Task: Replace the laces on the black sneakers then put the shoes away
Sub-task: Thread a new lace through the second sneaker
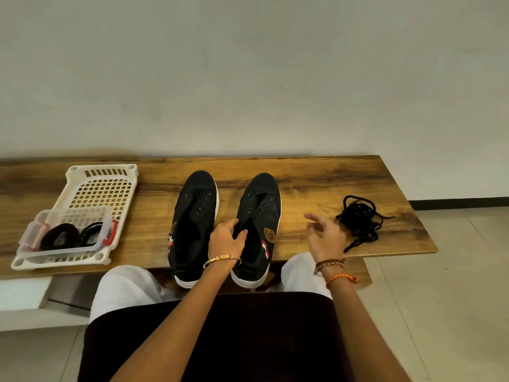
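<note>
Two black sneakers (225,224) side by side mid desk (316,175), toes twd wall, eyelets bare. L hand (227,239) grips collar of right-side shoe (259,224), fingers curled on it. R hand (325,235) hovers right of sneakers, fingers loosely spread, holding nothing. Black lace tangle (360,219) just right of R hand. White basket (93,194) w/ clear box (68,232) left of sneakers.

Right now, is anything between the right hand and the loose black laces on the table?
Nothing visible. The right hand hovers open just left of the tangled black laces, with only bare wooden table between them. The sneakers lie further left.
</note>
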